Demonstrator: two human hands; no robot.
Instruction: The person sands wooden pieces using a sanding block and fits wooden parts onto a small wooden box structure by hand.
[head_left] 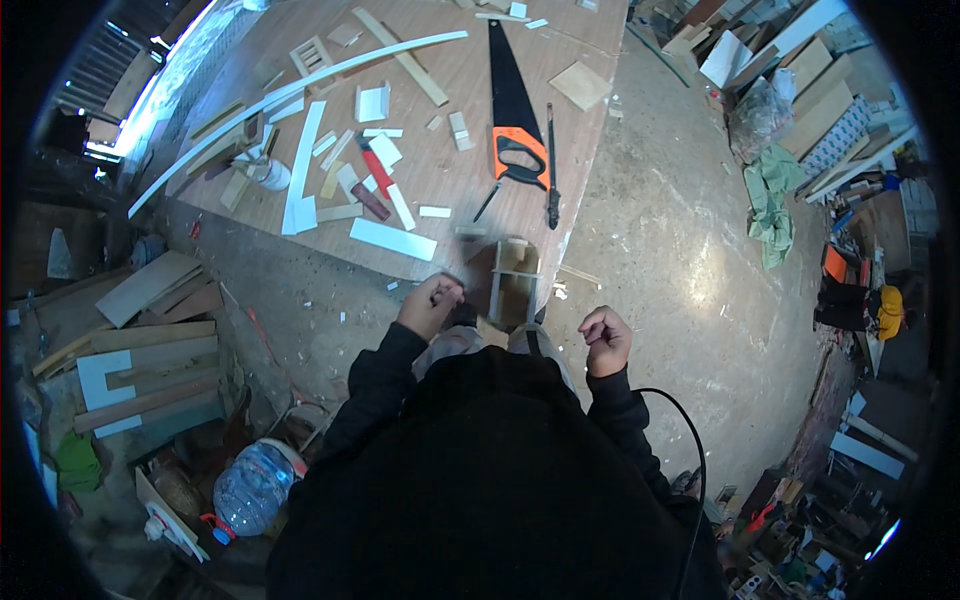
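Observation:
My left hand (432, 303) is curled closed at the near edge of the wooden workbench (470, 70), next to a small open wooden box frame (514, 282) that stands at that edge. A small dark thing shows just right of its fingers; I cannot tell whether the hand grips it. My right hand (605, 338) is a closed fist over the concrete floor, right of the box frame, with nothing visible in it. A black cable (695, 455) curves down from behind my right forearm.
On the bench lie a hand saw with an orange and black handle (513, 115), a dark thin tool (551, 165), a long curved white strip (290, 95) and several white and wooden offcuts. Boards are stacked at left (150, 360), a plastic water bottle (250, 488) stands below, and clutter lines the right wall.

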